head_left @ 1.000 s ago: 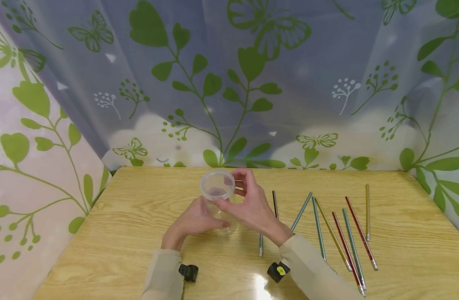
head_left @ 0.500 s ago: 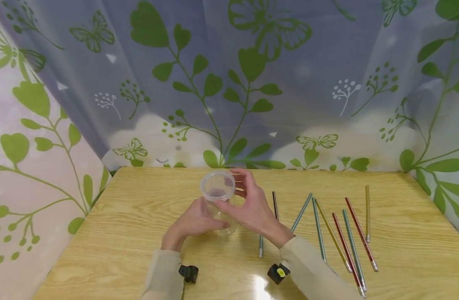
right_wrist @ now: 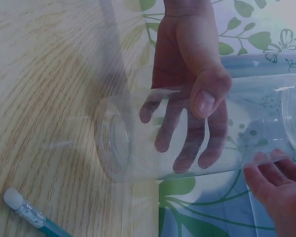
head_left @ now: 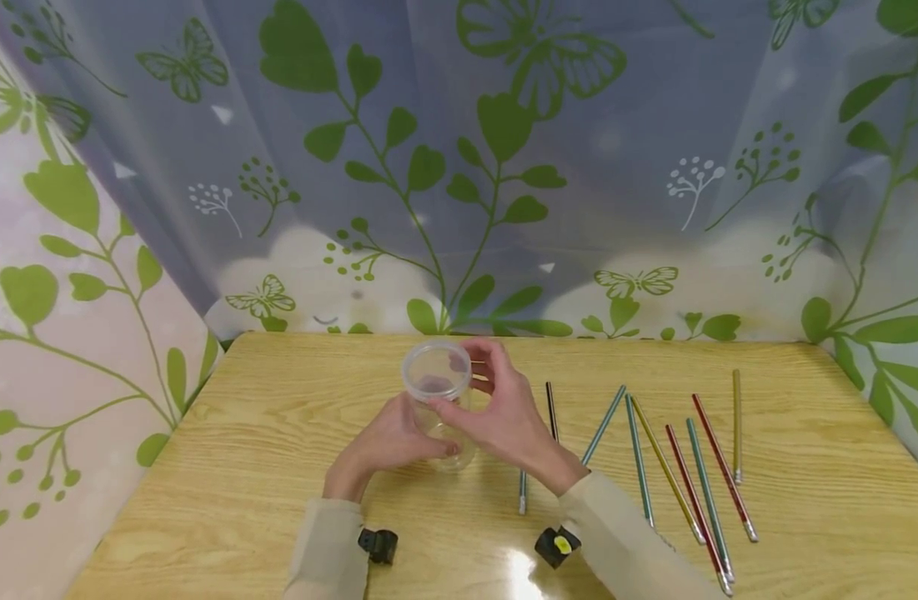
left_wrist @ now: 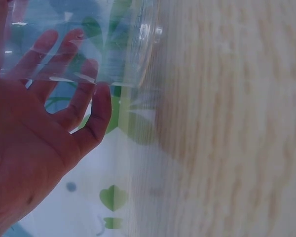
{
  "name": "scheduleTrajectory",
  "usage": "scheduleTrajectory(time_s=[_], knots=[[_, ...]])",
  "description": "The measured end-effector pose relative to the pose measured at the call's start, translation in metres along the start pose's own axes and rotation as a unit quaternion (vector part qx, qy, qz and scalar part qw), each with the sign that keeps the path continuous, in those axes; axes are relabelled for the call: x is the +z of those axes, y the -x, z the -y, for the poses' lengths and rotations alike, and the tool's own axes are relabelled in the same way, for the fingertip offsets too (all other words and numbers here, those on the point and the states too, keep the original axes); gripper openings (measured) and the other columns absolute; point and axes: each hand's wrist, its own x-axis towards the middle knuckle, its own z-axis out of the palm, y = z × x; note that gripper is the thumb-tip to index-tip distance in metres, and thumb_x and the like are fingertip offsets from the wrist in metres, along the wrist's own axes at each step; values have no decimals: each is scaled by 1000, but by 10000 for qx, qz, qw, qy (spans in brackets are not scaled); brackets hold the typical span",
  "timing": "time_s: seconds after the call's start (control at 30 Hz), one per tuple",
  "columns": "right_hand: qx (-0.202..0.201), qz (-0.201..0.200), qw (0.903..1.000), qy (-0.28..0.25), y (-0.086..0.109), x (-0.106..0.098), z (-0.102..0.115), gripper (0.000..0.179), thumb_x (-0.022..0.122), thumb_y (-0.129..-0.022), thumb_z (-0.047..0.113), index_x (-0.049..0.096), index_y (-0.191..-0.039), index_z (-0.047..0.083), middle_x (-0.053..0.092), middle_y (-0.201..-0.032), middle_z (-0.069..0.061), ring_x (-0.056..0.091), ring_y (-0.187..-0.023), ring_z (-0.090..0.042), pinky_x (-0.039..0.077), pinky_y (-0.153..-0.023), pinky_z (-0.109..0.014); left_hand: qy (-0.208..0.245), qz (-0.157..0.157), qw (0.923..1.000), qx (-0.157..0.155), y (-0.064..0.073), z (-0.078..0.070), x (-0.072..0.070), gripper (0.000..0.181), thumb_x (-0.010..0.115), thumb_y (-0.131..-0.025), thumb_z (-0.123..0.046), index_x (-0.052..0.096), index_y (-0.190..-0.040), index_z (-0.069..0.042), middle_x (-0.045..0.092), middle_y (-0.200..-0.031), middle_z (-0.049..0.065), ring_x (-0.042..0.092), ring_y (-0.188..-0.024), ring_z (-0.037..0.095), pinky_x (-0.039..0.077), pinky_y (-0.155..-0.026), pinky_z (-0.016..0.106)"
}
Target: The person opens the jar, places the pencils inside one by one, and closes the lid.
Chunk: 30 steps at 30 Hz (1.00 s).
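Observation:
A clear plastic jar (head_left: 459, 454) stands upright near the table's middle, its round rim facing up. Around its lower body curls my left hand (head_left: 394, 433), thumb across the near side. Through the clear wall in the right wrist view, the fingers of that left hand (right_wrist: 187, 98) show behind the jar (right_wrist: 138, 133). My right hand (head_left: 504, 408) holds the jar just under the rim, thumb in front and fingers on the far right side. In the left wrist view, the left hand (left_wrist: 39, 123) has its fingertips against the jar wall (left_wrist: 118, 59).
Several pencils lie on the wooden table (head_left: 278, 417) to the right: a black one (head_left: 552, 408), a yellow one (head_left: 664, 462), a red one (head_left: 724, 467) and blue-green ones such as this pencil (head_left: 639, 458). A leaf-patterned curtain (head_left: 428, 208) hangs along the table's back edge.

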Motion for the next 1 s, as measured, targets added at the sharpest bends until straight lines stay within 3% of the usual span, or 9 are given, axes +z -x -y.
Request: scheduleTrajectory(time_s=[0.2, 0.47, 0.8, 1.0], knots=[[-166, 116, 9997, 110, 1, -2, 0, 67, 78, -88, 15, 45, -147, 12, 59, -137, -12, 60, -128, -33, 54, -104, -43, -5, -26, 10000, 1, 1, 0, 0, 75, 87, -72, -20, 52, -138, -16, 64, -133, 4, 56, -126, 23, 43, -111, 53], [265, -166, 9995, 44, 2, 4, 3, 90, 87, -81, 17, 28, -149, 14, 61, -136, -15, 62, -124, -27, 52, -106, -41, -48, 14, 10000, 43, 1, 1, 0, 67, 88, -73, -21, 56, -133, -16, 66, -125, 3, 59, -120, 22, 45, -108, 52], [316, -484, 9978, 334, 1, 9, 3, 75, 89, -80, 24, 40, -134, 10, 62, -130, -14, 61, -123, -25, 54, -104, -42, -98, -20, 9999, -27, 2, -2, 0, 74, 88, -73, -21, 52, -138, -16, 64, -132, 3, 57, -125, 23, 43, -111, 52], [55, -475, 9980, 416, 1, 9, 3, 70, 86, -83, 24, 44, -138, 11, 62, -129, -8, 63, -122, -31, 55, -101, -43, -104, -41, 9999, -23, 1, -1, 0, 75, 88, -73, -23, 53, -139, -15, 64, -133, 4, 57, -124, 23, 43, -110, 52]])
